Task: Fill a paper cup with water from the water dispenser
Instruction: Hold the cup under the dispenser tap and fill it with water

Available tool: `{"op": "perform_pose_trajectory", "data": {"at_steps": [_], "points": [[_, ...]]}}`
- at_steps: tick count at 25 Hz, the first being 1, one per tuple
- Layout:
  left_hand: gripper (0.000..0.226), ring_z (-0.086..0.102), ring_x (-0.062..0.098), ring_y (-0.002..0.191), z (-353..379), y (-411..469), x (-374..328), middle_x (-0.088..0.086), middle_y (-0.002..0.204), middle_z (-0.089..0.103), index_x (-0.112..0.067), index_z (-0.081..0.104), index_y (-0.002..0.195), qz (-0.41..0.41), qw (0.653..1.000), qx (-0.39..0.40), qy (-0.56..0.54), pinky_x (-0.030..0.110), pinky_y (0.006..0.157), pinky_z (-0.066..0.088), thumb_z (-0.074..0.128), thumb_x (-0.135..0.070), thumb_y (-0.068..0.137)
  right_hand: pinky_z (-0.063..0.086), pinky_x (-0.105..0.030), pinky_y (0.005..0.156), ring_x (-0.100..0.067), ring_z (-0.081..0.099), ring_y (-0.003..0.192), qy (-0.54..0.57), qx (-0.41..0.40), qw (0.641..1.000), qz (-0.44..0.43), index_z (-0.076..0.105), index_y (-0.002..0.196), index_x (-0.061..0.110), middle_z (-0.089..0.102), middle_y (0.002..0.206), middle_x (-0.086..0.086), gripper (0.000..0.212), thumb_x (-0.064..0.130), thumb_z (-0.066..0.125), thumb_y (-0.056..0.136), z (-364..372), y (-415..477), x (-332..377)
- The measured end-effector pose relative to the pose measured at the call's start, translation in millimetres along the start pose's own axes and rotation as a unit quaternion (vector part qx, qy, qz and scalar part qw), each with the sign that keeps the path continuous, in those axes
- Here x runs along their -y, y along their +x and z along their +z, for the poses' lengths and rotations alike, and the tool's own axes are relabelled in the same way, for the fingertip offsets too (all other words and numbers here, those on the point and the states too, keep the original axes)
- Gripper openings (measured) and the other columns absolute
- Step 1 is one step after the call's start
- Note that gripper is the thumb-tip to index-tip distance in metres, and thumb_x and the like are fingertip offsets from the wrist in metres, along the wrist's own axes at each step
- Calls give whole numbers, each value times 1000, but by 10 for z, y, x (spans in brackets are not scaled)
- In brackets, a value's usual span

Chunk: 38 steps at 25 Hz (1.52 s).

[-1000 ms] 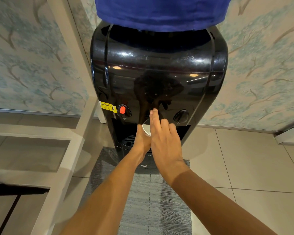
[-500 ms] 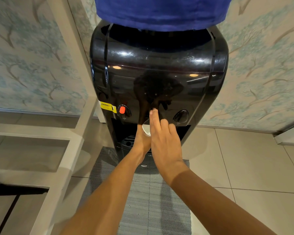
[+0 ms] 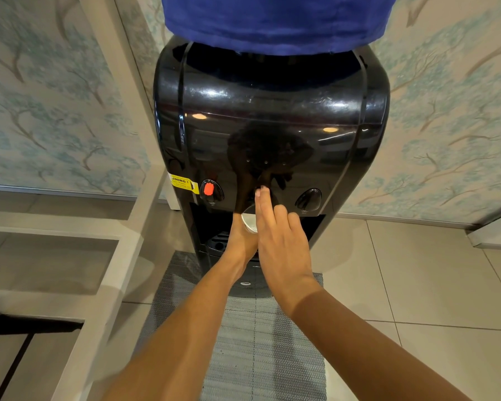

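**Filling a paper cup at a floor-standing dispenser**

Tiled floor [image 3: 417, 270] and tree-patterned wallpaper [image 3: 55, 111] frame a glossy black water dispenser [image 3: 272, 111], which stands at the far end of a grey woven mat [image 3: 258, 342]. A blue cover [image 3: 272, 18] drapes the bottle on top. The front panel carries a red-capped button [image 3: 209, 189] at left, beside a yellow warning label [image 3: 182, 182], and a black button [image 3: 309, 198] at right. The right hand [image 3: 281, 241] reaches forward, two fingers together and extended, their tips touching the panel midway between the two buttons; the remaining fingers are curled. The left hand [image 3: 242, 238] reaches into the recess below the panel and holds the paper cup [image 3: 249, 221], of which only part of the white rim shows between the two hands; its fingers are hidden. A white frame [image 3: 122, 241] stands at left.
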State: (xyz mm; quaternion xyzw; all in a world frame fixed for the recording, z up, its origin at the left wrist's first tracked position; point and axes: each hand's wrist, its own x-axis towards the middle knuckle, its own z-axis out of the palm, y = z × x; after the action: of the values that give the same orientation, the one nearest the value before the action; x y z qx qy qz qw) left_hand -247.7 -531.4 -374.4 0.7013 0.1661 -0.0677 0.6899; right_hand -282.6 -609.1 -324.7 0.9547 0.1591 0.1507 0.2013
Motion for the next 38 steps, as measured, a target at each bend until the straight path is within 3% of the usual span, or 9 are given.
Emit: {"op": "perform_pose_trajectory", "data": {"at_steps": [8,13,16,22,26,29,31,33,38], "points": [[58,63,7,85,1,-17,-26,-5,94,64,-42,37,109,-4,1000,13,-13,21,64,48,71,-49,63,43,-23,75,-13,46,83,-13,-7,1000,-13,15,144,5,33,148,-3,78,19,58,81,24,-5,-1],[99,63,14,87,15,-31,-56,-1,95,65,-25,40,123,-23,1000,-4,2,28,71,51,60,-70,37,44,-23,74,-13,45,80,0,-26,1000,-12,4,142,1,30,151,-4,77,12,51,82,62,-54,34],[96,64,17,81,16,-35,-63,4,90,66,-17,47,116,-37,999,-8,15,29,66,51,59,-70,38,45,-24,76,-14,47,80,24,-20,999,-7,1,142,0,25,153,-7,80,11,51,80,101,-124,54],[79,66,11,82,12,-53,5,0,93,67,-19,48,113,-14,1000,-2,-3,15,53,48,69,-60,49,50,-31,77,-20,54,85,170,-44,984,37,20,143,6,28,152,-11,80,8,60,74,80,-187,34],[59,59,8,95,-19,-39,164,0,105,60,-19,43,113,2,998,18,-52,11,60,49,78,-7,66,49,-37,89,-24,50,106,406,-65,899,150,42,129,14,45,134,-12,60,1,63,74,184,-263,-3],[66,53,5,96,-59,-73,245,-6,104,54,-22,40,113,25,999,20,-43,6,60,47,78,0,64,39,-28,93,-21,44,110,534,-7,808,251,45,119,13,48,121,-8,44,0,57,79,360,-328,-51],[68,51,6,97,-103,-105,283,-8,106,52,-25,41,115,31,998,17,-47,5,58,46,78,-1,63,41,-33,95,-24,46,111,591,62,753,283,47,118,9,50,119,-11,41,-1,57,80,462,-339,-92],[70,50,5,98,-161,-152,306,-11,106,51,-28,42,116,39,998,10,-48,4,58,45,78,-2,62,44,-40,97,-27,50,108,607,128,736,272,47,120,7,51,120,-15,41,-1,57,81,532,-362,-97],[71,50,6,101,-361,-384,281,-13,108,50,-31,42,116,51,998,-11,-32,12,67,47,80,-5,61,42,-29,88,-21,49,107,635,222,710,208,42,129,11,49,127,-13,51,6,62,82,420,-406,90]]}}
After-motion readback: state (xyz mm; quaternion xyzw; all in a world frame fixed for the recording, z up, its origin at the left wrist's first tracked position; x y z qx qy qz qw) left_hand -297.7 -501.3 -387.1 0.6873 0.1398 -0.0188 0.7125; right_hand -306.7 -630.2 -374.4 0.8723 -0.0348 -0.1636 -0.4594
